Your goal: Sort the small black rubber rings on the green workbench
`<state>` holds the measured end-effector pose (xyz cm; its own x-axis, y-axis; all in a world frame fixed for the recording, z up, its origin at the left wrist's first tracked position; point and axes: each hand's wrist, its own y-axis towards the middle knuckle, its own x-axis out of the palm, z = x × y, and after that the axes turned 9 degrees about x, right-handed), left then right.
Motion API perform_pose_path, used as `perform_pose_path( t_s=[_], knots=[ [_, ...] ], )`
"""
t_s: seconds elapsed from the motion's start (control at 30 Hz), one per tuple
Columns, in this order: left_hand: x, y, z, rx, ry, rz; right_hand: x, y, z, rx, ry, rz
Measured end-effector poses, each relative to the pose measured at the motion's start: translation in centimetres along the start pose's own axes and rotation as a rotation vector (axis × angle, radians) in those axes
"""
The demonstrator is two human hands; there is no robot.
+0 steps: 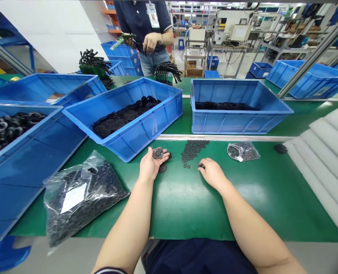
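Note:
My left hand (148, 166) is turned palm up. A round dark-grey disc (158, 153) with a hub in its middle lies on its fingers, the thumb at its edge. On the green table beneath and beside these fingers is another black disc (162, 168), and one more is partly hidden behind them. My right hand (212, 173) has its fingertips pinched on a small dark piece, whose shape I cannot make out. Between the hands, a little farther off, many small black rings (190, 152) are spread in a patch.
Blue bins with black parts (169, 107) (241, 123) stand across the back. At left are a blue bin of rings (43, 152) and a clear bag (83, 201) of black rings. A small bag (244, 151) and white foam sheets (326, 152) lie right. A co-worker (143, 26) stands opposite.

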<state>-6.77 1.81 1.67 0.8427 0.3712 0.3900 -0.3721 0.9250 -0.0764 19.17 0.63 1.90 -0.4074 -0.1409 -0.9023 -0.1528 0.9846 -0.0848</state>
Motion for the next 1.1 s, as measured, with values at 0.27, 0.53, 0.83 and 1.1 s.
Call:
perform_pose_path(
  t_s=[0.27,0.53,0.83,1.1],
  knots=[
    [-1.4,0.4,-0.2,0.381,0.705,0.178,0.2,-0.1,-0.3,0.003,-0.008,0.04],
    [-1.2,-0.2,-0.5,0.333,1.432,-0.09,0.7,0.0,-0.2,-0.011,-0.028,0.051],
    [-0.3,-1.0,-0.2,0.387,1.026,-0.02,1.2,-0.5,-1.1,-0.111,0.171,0.173],
    [4.0,-5.4,-2.4,-0.036,0.384,-0.614,2.7,-1.3,-2.3,-0.397,0.404,0.351]
  ],
)
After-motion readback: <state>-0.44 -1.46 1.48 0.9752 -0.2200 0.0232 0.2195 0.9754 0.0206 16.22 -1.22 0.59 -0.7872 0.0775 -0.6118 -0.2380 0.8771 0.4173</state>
